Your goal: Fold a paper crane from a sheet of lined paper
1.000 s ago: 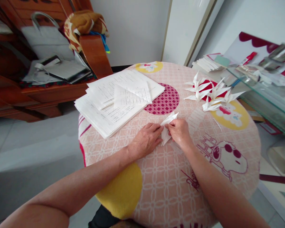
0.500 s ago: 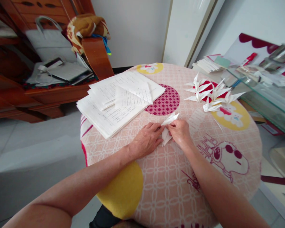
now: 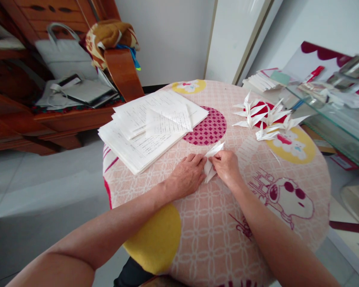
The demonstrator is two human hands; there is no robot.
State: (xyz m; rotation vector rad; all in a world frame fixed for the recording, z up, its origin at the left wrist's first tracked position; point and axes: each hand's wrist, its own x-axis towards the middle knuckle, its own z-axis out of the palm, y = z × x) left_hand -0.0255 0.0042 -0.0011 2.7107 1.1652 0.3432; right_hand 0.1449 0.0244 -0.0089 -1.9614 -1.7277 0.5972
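Observation:
A narrow piece of folded white paper with pointed ends lies on the cloth between my hands. My left hand rests flat-backed on the table, its fingers pressing the paper's left edge down. My right hand pinches the right edge between thumb and fingers; the fingertips are partly hidden. Beyond it, at the far right, several finished paper cranes stand grouped. A stack of printed sheets lies to the left, with a loose, creased sheet on top.
A patterned pink cloth covers the round table. Along the right side runs a glass shelf bearing papers, a red marker and metal containers. A wooden chair at the left back holds a bag. A thin paper strip lies below the cranes.
Both hands stay in nearly the same place on the folded paper. Its upper tip looks slightly shifted and its flaps lie closer together. The view has moved a little.

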